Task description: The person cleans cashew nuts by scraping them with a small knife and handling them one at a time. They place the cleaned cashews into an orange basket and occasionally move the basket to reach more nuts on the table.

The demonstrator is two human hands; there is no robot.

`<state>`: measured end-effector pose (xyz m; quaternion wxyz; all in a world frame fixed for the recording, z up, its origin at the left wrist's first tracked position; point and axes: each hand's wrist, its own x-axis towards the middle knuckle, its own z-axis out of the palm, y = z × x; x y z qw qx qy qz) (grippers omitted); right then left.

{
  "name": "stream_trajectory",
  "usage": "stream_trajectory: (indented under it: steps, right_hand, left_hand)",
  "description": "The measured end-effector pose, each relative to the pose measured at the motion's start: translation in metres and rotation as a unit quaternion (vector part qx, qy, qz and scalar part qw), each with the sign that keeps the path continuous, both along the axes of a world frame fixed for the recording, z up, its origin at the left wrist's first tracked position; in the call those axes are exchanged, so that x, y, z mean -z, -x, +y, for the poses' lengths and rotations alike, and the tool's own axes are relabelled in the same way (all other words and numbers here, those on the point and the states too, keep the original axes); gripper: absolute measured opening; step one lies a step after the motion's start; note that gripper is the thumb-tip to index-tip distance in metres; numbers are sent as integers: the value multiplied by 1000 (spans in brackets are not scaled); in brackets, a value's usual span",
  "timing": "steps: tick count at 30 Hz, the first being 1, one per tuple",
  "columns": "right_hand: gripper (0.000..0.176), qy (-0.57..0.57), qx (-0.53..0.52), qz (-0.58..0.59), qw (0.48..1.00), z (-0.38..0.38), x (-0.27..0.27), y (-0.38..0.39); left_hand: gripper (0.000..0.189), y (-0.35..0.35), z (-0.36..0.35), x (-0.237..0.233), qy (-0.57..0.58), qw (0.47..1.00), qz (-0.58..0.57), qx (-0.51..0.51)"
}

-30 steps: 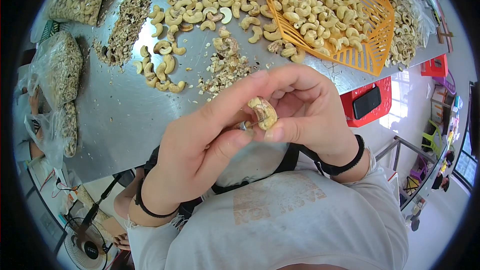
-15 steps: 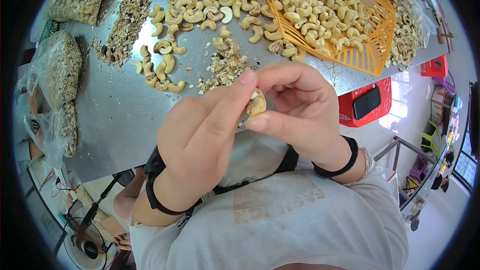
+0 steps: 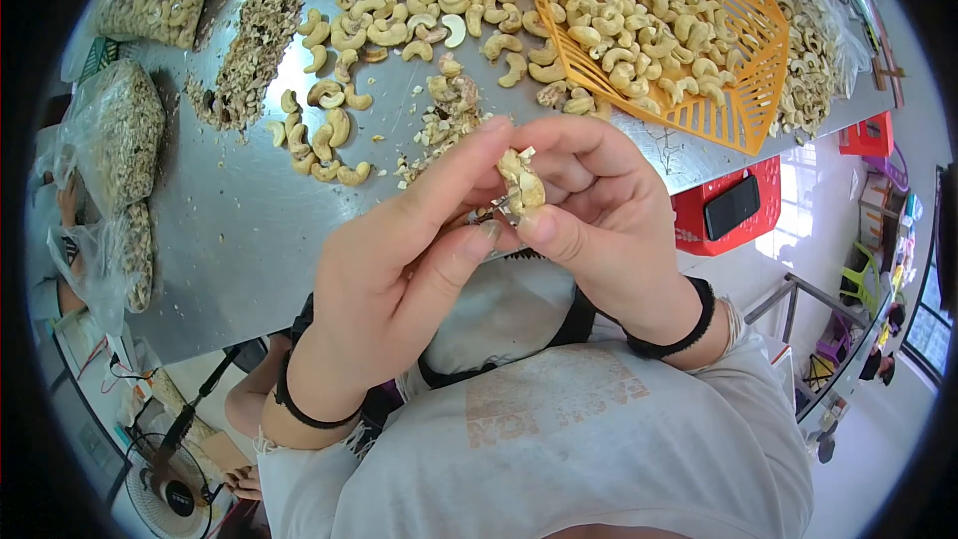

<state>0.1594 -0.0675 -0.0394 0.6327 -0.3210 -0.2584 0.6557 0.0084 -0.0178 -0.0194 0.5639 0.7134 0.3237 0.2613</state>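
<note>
A cashew nut (image 3: 522,185) with a rough, flaking surface is pinched between the thumb and fingers of my right hand (image 3: 611,202). Close against its left side, my left hand (image 3: 399,250) is closed on a small dark metal blade (image 3: 487,211), mostly hidden by the fingers. The blade's tip appears to touch the nut. Just beyond my hands lies a small heap of skin scraps and nut bits (image 3: 451,115). Loose cashews (image 3: 409,5) spread over the metal table (image 3: 239,250) behind that heap.
An orange plastic basket (image 3: 743,125) full of cashews stands at the back right, beside a bag of nuts (image 3: 803,50). Brown scraps (image 3: 254,50) lie at the left, near filled plastic bags (image 3: 130,130). A phone (image 3: 732,207) rests on a red stool (image 3: 709,235).
My left hand has turned and its thumb has come into view, showing the metal blade. The cashew has been tilted and shows more of its pale surface.
</note>
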Motion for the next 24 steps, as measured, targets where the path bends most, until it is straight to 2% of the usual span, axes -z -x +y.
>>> stream_trajectory:
  steps: [2,6,8,9,11,17,21,23,24]
  right_hand:
    - [37,-3,-13,11,1000,-1,0,1]
    - [37,-8,-4,-23,1000,-1,1,3]
    - [36,-15,22,-56,998,-1,1,4]
    - [36,-15,22,-56,998,-1,1,5]
    - [35,-11,37,-73,997,-1,1,7]
    - [36,0,55,-84,995,-1,3,13]
    - [35,15,65,-89,994,0,1,14]
    - [34,21,55,-98,993,0,-1,12]
    - [34,21,55,-98,993,1,-1,10]
  left_hand:
    - [41,-1,1,2,7,999,-31,-1]
    - [41,-2,3,3,-33,999,-12,3]
    - [45,-5,5,6,-214,976,24,-13]
    - [45,-7,4,8,-214,976,24,-13]
    - [46,-9,2,12,-302,950,44,-63]
    - [45,-10,2,16,-387,914,73,-96]
    - [39,-10,3,16,-359,928,53,-90]
    - [33,-7,4,17,-235,969,20,-77]
    - [33,-5,3,15,-235,969,20,-77]
